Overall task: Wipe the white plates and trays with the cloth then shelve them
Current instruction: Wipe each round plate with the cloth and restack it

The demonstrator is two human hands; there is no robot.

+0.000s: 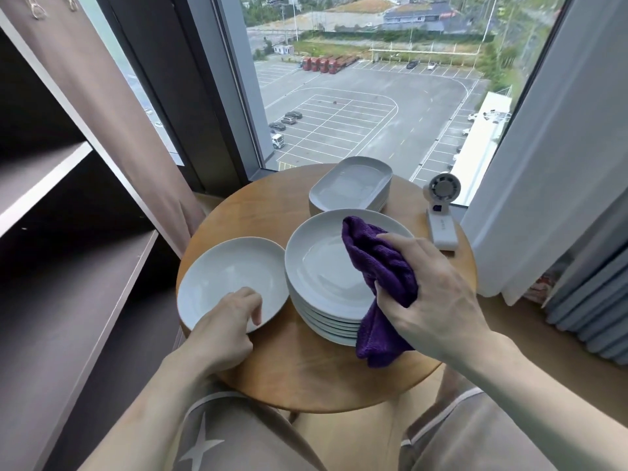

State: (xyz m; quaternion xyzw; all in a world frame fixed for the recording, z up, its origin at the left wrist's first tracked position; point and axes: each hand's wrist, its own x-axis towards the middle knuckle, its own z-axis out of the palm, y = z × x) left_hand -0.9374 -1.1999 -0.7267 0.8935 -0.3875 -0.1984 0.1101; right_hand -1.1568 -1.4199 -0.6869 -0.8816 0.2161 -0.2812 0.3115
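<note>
Evidently early: judging by the shelf (51,185) at frame left, shelving is not begun. Left hand (226,321) curls its fingers over the rim of the single plate (221,270), lower centre-left. Right hand (438,294), fingers clenched round the purple cloth (380,266), holds it over the plate stack (319,266), with the trays (353,181) above in frame.

Left hand (224,321), right hand (438,294), fingers (396,238) curled.
</note>
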